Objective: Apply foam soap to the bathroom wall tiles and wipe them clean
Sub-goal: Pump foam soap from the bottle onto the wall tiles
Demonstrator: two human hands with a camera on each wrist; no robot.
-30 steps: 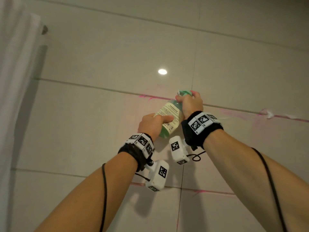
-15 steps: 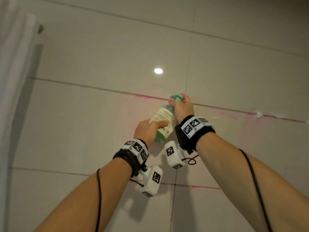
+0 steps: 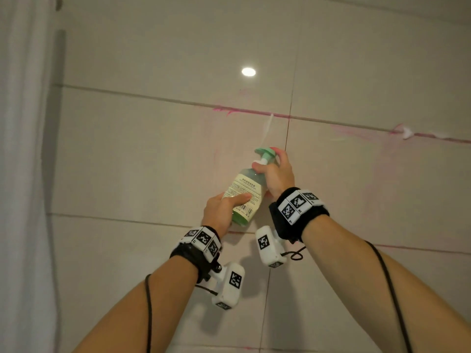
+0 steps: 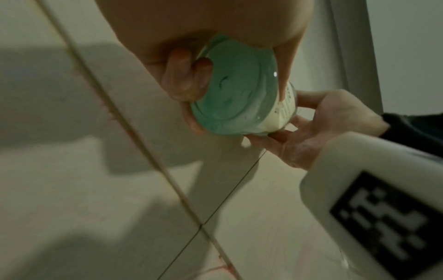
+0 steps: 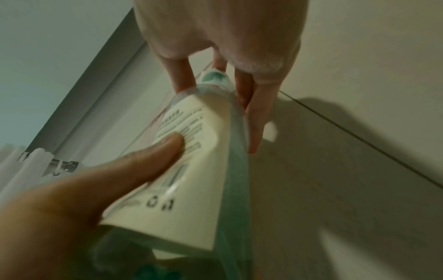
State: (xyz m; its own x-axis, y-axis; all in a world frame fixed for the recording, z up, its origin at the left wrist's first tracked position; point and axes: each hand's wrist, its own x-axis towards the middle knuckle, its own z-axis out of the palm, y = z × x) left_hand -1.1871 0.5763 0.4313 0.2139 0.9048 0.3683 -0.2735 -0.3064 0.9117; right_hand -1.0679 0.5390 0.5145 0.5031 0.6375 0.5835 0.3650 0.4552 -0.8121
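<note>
A green foam-soap bottle with a cream label is held tilted against the beige wall tiles. My left hand grips its lower body, thumb across the label; the bottle's round green base faces the left wrist camera. My right hand holds the neck, fingers around the green pump head. In the right wrist view the label lies under the left thumb. A thin white foam streak runs up the wall above the nozzle. Pink stains follow the grout line.
A white curtain hangs down the left edge, beside a grey vertical frame. A white foam blob sits on the pink grout line at the right. A light's reflection shines on the upper tile.
Both hands and the bottle have dropped lower on the wall, away from the pink grout line. A white foam streak now shows above the pump.
</note>
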